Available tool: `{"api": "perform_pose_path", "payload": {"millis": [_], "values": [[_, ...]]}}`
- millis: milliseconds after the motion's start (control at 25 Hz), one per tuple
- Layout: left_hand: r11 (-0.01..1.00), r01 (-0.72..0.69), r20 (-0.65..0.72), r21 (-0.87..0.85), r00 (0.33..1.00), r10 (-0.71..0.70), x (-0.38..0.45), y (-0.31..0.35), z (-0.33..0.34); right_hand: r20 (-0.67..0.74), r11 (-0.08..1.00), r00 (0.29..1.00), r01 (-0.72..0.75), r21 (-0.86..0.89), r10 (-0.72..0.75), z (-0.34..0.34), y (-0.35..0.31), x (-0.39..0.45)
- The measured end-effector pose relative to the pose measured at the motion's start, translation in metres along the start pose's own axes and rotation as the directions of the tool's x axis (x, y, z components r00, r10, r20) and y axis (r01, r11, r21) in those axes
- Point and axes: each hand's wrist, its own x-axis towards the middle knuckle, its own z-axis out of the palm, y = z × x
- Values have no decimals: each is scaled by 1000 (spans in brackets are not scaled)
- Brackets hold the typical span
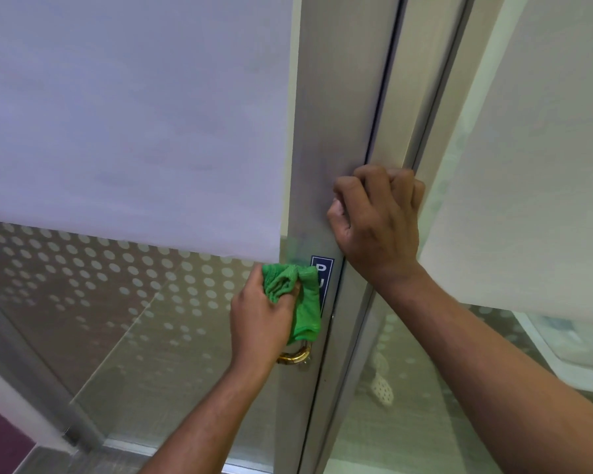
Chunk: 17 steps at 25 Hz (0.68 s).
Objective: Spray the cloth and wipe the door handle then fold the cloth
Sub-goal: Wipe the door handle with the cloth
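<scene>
A bunched green cloth is wrapped over the upper part of a brass door handle, of which only the curved lower end shows. My left hand grips the cloth against the handle. My right hand is higher up, fingers curled around the edge of the door's metal frame. No spray bottle is in view.
A blue sign with white letters sits on the frame, partly behind the cloth. A white roller blind covers the upper glass of the door; dotted frosted glass is below. A second blind hangs on the right panel.
</scene>
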Motion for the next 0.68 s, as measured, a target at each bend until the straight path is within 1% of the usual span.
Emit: {"api": "perform_pose_path", "payload": {"millis": [120,160,240,320,360,480,520,560,680], "values": [[997,-58,-38,-47,998,56,9,19,-3,54,1000,998,27,-5,-26,-5,2,-1],[996,-73,-46,-59,996,71,12,22,-4,92,998,994,61,-16,-59,-7,5,-4],[996,-69,-36,-65,997,66,15,19,-4,168,976,968,202,-88,-185,-13,17,-15],[998,-33,-6,-46,999,33,12,8,-4,218,916,916,373,-146,-337,-19,33,-19],[999,-26,1,-26,1000,26,9,3,-3,238,885,884,442,-146,-402,-22,40,-16],[998,-64,-16,6,998,64,4,0,-1,345,802,770,592,-74,-537,-24,53,-3],[997,-79,-26,6,997,79,5,4,-1,377,783,743,618,-68,-554,-24,55,0],[995,-100,-34,2,994,100,6,9,-1,392,775,732,628,-69,-558,-23,56,0],[988,-152,-59,-10,987,151,12,14,3,388,788,740,614,-55,-549,-20,57,-2]]}}
